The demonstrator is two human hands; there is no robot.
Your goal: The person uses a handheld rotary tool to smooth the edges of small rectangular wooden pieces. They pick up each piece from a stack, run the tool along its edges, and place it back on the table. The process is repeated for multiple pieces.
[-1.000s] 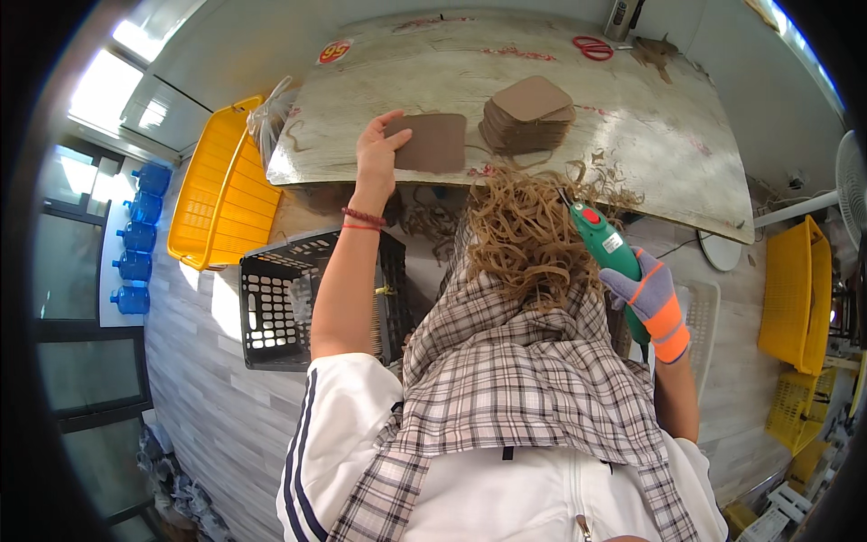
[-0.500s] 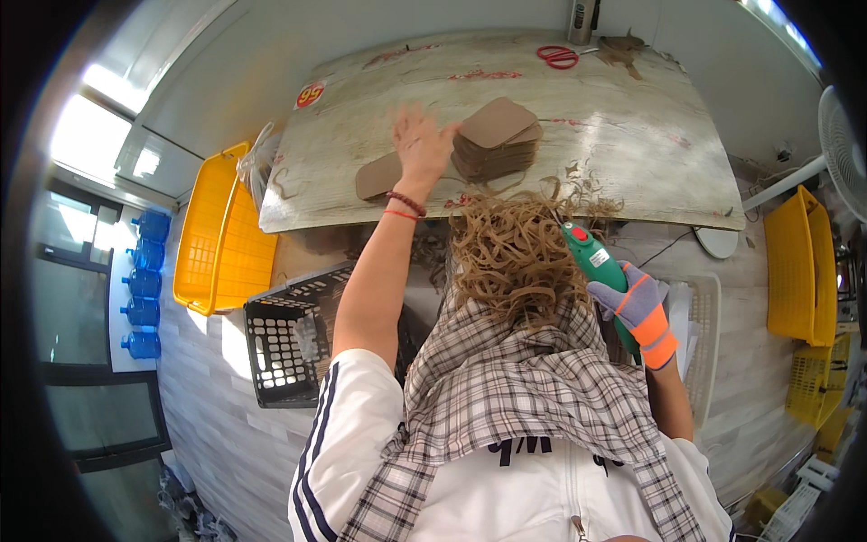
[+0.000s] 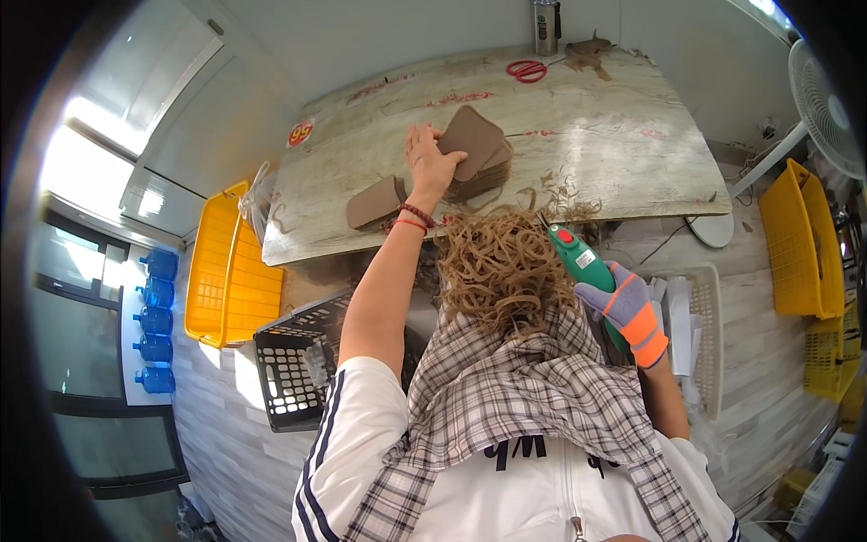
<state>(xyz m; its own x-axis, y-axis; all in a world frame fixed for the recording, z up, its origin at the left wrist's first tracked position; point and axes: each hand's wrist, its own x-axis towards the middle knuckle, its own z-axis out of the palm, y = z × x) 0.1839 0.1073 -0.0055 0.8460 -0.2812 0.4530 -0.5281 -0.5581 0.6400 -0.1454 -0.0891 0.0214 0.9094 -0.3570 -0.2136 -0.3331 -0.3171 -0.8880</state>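
My left hand [image 3: 430, 164], bare with beaded and red bracelets, grips the edge of a brown rounded sheet [image 3: 473, 137], thumb on top. That sheet sits turned and tilted over a stack of similar sheets [image 3: 486, 181] on the table. Left of my wrist lies a smaller brown pile [image 3: 374, 204]. In a grey and orange glove, my right hand [image 3: 625, 303] is closed around green electric scissors [image 3: 585, 260] with a red button. Their tip points at a heap of curly brown trimmings [image 3: 497, 266], which covers my lap at the table's front edge.
On the worn table [image 3: 361, 135] are red-handled scissors [image 3: 526, 70], a metal flask [image 3: 545, 27] and brown scraps [image 3: 591, 56]. A yellow basket [image 3: 230, 271] and black crate [image 3: 287, 375] stand left. At right are a white basket [image 3: 711, 343], yellow crates [image 3: 784, 244] and a fan [image 3: 826, 108].
My left hand has gone from moving open beside the stack to gripping its top sheet, which is now turned. The view has shifted slightly; the right hand still holds the electric scissors.
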